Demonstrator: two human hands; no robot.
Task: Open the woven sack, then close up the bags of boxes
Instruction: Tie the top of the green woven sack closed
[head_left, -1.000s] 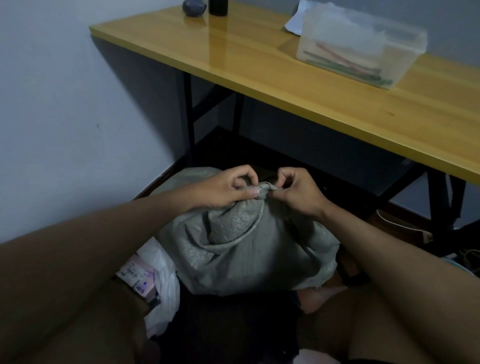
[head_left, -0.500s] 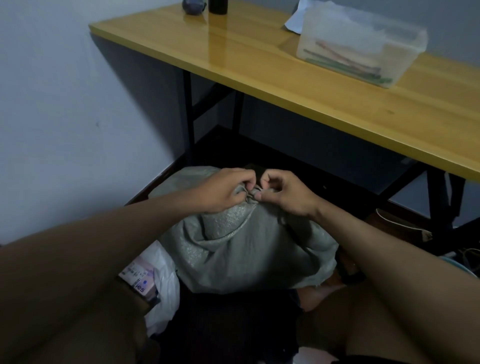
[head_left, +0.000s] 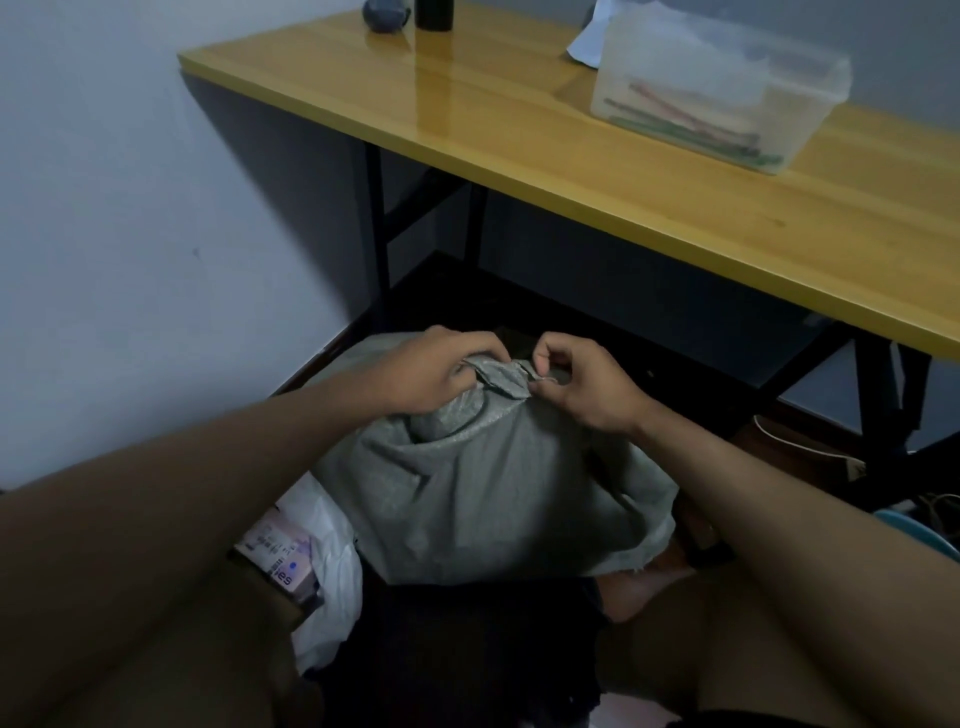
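On the floor, right in front of the yellow wooden table (head_left: 597, 171), we've got the grey woven sack (head_left: 483, 493), bulging and lying between the person's knees, its gathered neck pointing up and away from us. Both hands are at that bunched neck. The left hand (head_left: 431, 374) wraps round the twisted fabric, fingers curled tight over it. The right hand (head_left: 582, 387) sits just beside it, thumb and forefinger pinching the thin tie string (head_left: 543, 381) at the very tip of the neck. The two hands are almost touching, and the sack's mouth is still cinched shut.

At the sack's left edge we see a white plastic bag (head_left: 327, 551) with a pale printed box (head_left: 283, 558) showing at its mouth, tucked against the left thigh.

Up on the table, a clear plastic tub (head_left: 722, 93) of coloured sticks stands near the right end, and a dark round object (head_left: 384, 15) and a black cylinder (head_left: 434, 13) sit at the far left corner.
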